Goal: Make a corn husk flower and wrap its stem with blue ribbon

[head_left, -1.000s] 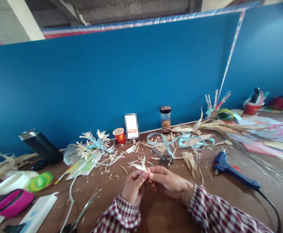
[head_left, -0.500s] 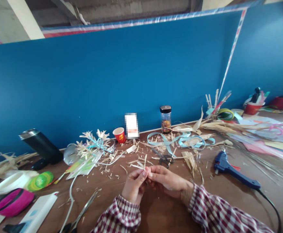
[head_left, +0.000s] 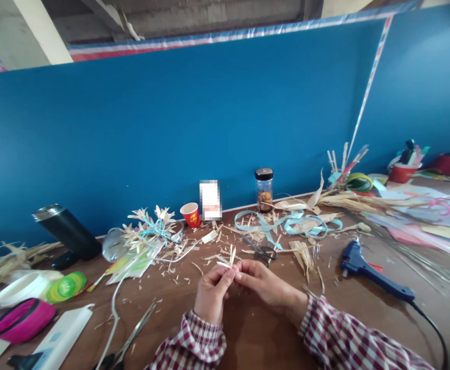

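Pale corn-husk petals (head_left: 231,257) fan upward from between my fingertips, low in the middle of the head view. My left hand (head_left: 214,292) pinches their base between thumb and fingers. From the other side my right hand (head_left: 265,284) closes thumb and forefinger on the same base, so the two hands touch there. The lower end of the petals is hidden by my fingers. Just beyond my right hand lies a pair of dark-handled scissors (head_left: 265,255), and a folded piece of husk (head_left: 302,257) is to its right.
Husk flowers (head_left: 149,226) tied with blue ribbon lie at the left, near a red paper cup (head_left: 190,215). A blue glue gun (head_left: 375,272) rests at the right. Larger scissors (head_left: 136,329) and a white cord (head_left: 113,308) lie front left. Behind stands a lidded jar (head_left: 264,192).
The petals between my fingers have turned and now stand closer together, more of them showing upright. My hands have shifted only slightly.
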Demonstrator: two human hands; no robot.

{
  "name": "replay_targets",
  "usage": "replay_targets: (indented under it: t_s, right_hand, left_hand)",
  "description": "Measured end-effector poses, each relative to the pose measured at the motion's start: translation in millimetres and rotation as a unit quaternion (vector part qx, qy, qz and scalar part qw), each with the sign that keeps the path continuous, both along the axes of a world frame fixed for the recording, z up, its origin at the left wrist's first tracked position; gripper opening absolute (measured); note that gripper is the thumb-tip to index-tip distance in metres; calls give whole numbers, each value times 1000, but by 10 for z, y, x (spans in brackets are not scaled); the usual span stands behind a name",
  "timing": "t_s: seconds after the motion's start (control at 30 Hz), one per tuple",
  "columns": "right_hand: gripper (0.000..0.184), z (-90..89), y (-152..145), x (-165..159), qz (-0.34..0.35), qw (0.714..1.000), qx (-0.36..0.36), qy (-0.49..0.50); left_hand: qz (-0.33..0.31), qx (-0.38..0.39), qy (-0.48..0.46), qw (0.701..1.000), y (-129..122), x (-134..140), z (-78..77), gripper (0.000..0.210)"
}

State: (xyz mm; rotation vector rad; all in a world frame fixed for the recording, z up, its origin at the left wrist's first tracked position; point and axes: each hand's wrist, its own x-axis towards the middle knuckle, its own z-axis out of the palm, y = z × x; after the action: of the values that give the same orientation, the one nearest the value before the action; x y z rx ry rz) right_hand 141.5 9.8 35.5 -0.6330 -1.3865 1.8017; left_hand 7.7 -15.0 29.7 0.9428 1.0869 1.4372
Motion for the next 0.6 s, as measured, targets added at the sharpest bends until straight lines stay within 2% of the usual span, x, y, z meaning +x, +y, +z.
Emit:
replay_targets:
  t_s: [0.17, 0.37, 0.6]
  right_hand:
    - [36, -16, -3, -18, -29, 999, 41, -19]
    - [27, -20, -12, -38, -88, 991, 90, -54]
    - [12, -49, -27, -65, -186, 945, 210, -169]
  left_hand:
    - [15, 25, 60, 998, 6, -19, -24, 30]
    - [23, 48, 125, 991, 33, -61, -81, 28]
    - [26, 47, 149, 987, 62, -115, -172, 25]
